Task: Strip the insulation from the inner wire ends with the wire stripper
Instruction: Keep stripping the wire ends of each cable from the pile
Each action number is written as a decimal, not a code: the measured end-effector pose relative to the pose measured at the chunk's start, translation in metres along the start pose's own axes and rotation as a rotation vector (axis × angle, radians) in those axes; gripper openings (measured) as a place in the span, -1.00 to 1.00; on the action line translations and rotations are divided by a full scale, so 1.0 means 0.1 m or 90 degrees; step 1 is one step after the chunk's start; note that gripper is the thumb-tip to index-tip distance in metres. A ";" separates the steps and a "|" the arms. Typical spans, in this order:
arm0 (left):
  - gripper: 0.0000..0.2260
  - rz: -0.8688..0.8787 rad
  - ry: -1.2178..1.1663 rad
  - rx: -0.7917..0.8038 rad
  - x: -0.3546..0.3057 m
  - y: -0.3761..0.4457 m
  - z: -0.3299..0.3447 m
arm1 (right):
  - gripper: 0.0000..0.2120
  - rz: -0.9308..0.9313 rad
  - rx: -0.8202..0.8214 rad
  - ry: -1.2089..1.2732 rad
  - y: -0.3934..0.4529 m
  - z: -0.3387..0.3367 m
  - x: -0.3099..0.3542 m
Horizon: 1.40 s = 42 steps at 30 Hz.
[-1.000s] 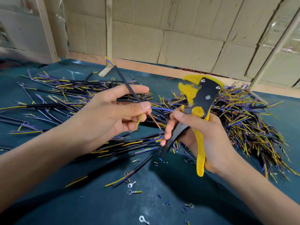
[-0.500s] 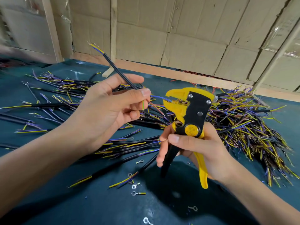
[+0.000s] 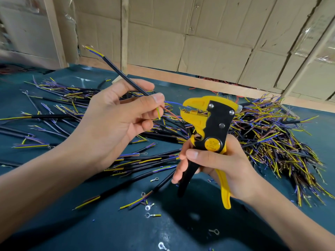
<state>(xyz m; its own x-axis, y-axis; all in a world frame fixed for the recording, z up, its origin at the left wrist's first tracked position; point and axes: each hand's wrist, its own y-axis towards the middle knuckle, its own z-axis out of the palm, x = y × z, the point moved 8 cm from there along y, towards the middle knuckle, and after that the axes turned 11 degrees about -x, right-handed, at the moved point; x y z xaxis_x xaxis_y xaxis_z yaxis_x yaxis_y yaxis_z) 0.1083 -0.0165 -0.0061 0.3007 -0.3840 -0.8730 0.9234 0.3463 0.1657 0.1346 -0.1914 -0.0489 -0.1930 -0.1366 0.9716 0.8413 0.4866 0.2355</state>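
Left hand (image 3: 108,122): I see thumb and forefinger pinching a black-sheathed cable (image 3: 125,78) near its lower end, the sheath running up and away to the left, its far end showing short yellow and blue inner wires. Below the pinch three inner wires fan out: a yellow-green one (image 3: 158,113) hanging down by the fingers, a blue one (image 3: 174,103) and a brown one (image 3: 172,115), both reaching right toward the tool head. The brown tip lies at the mouth of the jaws; whether it is inside them I cannot tell.

Right hand (image 3: 217,163): grip closed round the handles of a yellow-and-black automatic wire stripper (image 3: 210,127), head upright, jaws facing left, thumb laid across below the round yellow pivot cap. Handles stand spread apart.

Dark teal counter (image 3: 108,229): a loose scatter of black cable lengths (image 3: 54,116) at left, a dense heap of cut cables (image 3: 275,138) with yellow, blue and brown ends at right. Small metal ring terminals (image 3: 148,207) lie near the front. Cardboard sheets (image 3: 199,42) line the wall behind.
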 end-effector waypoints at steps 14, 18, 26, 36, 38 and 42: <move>-0.74 0.020 0.035 0.000 -0.01 -0.05 0.01 | -0.84 0.029 -0.039 0.113 -0.02 0.12 0.01; -0.78 -0.012 -0.055 -0.018 -0.02 0.00 -0.02 | -0.84 0.018 -0.019 0.058 -0.02 0.08 -0.01; -0.84 -0.055 -0.152 -0.029 0.03 0.02 -0.04 | -0.86 0.008 -0.010 0.043 -0.03 0.08 -0.04; -0.70 -0.015 -0.120 -0.021 0.01 -0.04 0.01 | -0.73 -0.013 -0.005 0.049 -0.05 0.12 -0.02; -0.68 0.007 -0.096 -0.017 -0.01 -0.07 0.02 | -0.68 -0.015 0.000 0.055 -0.06 0.13 -0.02; -0.69 0.041 -0.070 -0.030 -0.05 -0.09 0.02 | -0.74 -0.025 0.002 0.058 -0.06 0.12 -0.02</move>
<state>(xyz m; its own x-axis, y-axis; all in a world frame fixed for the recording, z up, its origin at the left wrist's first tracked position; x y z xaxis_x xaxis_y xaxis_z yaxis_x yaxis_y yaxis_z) 0.0987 -0.0195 -0.0021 0.3852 -0.4500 -0.8057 0.8902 0.4113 0.1959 0.1242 -0.1836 -0.0519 -0.1794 -0.2340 0.9555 0.8325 0.4815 0.2742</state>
